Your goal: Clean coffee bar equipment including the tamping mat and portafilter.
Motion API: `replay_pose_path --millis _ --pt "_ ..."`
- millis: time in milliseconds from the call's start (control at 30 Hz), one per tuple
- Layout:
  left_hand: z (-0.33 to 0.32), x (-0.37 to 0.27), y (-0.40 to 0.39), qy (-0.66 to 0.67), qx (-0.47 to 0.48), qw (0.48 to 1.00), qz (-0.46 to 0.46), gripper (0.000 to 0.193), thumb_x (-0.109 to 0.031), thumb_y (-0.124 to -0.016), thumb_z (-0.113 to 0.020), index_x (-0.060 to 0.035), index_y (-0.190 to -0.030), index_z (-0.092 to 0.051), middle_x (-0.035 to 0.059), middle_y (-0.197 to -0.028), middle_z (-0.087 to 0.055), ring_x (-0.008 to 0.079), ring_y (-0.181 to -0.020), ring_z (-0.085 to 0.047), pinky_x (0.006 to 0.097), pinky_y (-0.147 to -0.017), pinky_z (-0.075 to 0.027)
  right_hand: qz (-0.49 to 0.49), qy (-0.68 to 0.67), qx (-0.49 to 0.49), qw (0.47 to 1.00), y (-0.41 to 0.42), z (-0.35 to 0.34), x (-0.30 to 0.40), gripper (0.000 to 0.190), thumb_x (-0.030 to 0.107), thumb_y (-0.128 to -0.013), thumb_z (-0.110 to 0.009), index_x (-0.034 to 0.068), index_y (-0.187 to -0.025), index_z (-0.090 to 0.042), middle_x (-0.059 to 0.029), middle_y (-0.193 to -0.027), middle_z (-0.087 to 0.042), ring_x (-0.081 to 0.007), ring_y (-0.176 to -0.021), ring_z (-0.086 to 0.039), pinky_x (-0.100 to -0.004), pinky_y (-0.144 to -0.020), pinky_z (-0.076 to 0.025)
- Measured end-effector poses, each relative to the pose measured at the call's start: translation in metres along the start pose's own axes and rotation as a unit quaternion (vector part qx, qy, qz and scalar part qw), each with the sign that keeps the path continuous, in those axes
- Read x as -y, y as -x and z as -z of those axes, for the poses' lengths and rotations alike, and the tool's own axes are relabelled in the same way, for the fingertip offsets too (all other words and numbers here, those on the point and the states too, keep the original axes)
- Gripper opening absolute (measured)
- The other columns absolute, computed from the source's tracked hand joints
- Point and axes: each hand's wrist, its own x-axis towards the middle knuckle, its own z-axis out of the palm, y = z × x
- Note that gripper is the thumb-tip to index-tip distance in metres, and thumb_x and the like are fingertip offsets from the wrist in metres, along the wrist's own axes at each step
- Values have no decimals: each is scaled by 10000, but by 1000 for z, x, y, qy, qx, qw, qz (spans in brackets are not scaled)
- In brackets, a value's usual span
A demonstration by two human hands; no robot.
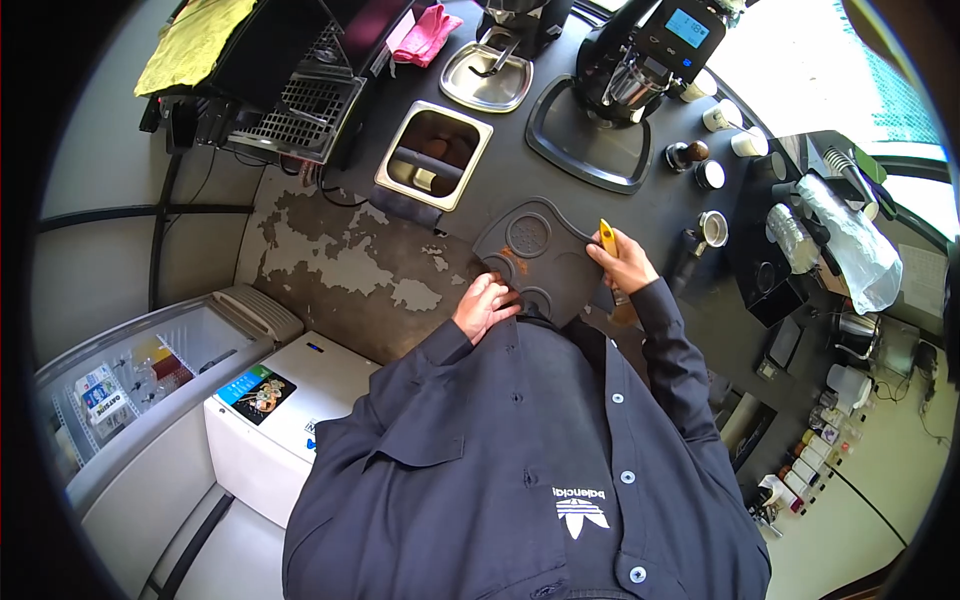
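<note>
My right hand (628,261) grips a brush by its yellow handle (607,238), and its fingers are also at the right edge of a black rubber tamping mat (574,274). The brush's bristles hang below that hand, partly hidden by it. Brown coffee grounds (516,259) lie on the mat between its round recesses. My left hand (486,306) is at the mat's lower left edge, fingers bent; whether it holds the mat is unclear. Beyond the mat stands a steel knock box (382,180) with a bar across it and dark contents.
A coffee grinder (611,67) rises behind a black tray (637,176). A portafilter (712,229), a wooden-handled tamper (679,156) and paper cups (721,116) are on the right of the counter. An espresso machine (300,105) stands at upper left, a white chest freezer (262,450) at lower left.
</note>
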Motion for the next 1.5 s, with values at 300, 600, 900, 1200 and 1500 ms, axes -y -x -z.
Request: replay_pose_path --millis 300,600,900,1200,1500 --pt "4 -101 35 -83 16 983 -163 450 -150 -983 -501 -75 -1419 -417 30 -1327 -539 147 -1131 -565 378 -924 -503 29 -183 47 982 -6 -43 68 271 246 -947 -664 84 -1100 -510 45 -714 -475 -47 -488 -462 -211 -456 -418" --pt "48 -194 6 -210 -115 935 -262 483 -267 -948 -582 -46 -1373 -519 48 -1310 -576 137 -1205 -514 311 -953 -419 10 -279 108 954 -53 -156 65 344 284 -895 -724 79 -916 -448 10 -607 -488 -83 -470 -494 -253 -451 -456" --pt "29 -185 15 137 -80 938 -307 552 -437 -971 -541 -8 -1316 -502 156 -1293 -591 253 -1173 -586 416 -993 -483 -35 -350 260 899 -63 -148 102 345 317 -901 -711 57 -1003 -508 -49 -726 -653 -70 -459 -469 -236 -441 -438" --pt "-1 -180 5 133 -175 903 -368 319 -255 -1009 -554 -94 -1281 -510 68 -1270 -593 208 -1168 -579 397 -985 -499 19 -1 271 962 -85 -80 101 466 456 -986 -535 27 -999 -716 -64 -817 -673 -119 -776 -641 -288 -704 -535" --pt "-3 -188 7 135 -184 920 -318 349 -300 -1023 -525 -78 -1278 -441 99 -1289 -558 218 -1162 -580 407 -980 -504 37 -258 139 955 -109 -79 175 311 354 -958 -622 53 -1019 -574 -72 -1008 -629 -114 -746 -623 -285 -649 -585"
